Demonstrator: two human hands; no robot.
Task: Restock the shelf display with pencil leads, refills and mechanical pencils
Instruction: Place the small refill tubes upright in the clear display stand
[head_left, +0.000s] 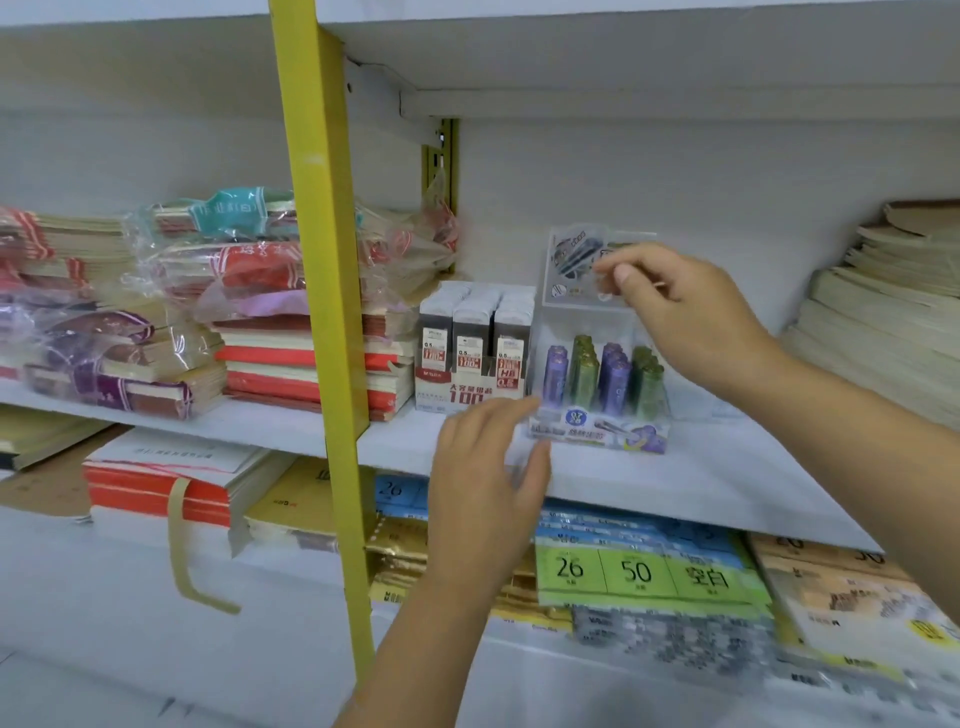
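My right hand (691, 312) pinches the card (574, 260) standing atop the clear display box (597, 415), which sits on the shelf (727, 483) just right of the lead packs (475, 353). My left hand (488, 467), open and empty, is nearer its lower left corner.

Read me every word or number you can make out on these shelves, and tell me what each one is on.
"100": red and white lead box
"0.5", "HB": lead packs in it
"26", "50", "空白": green label pack, lower shelf
"26": blue pack, lower shelf
Blurred, unreadable: clear box front strip and top card; notebook wrappers.
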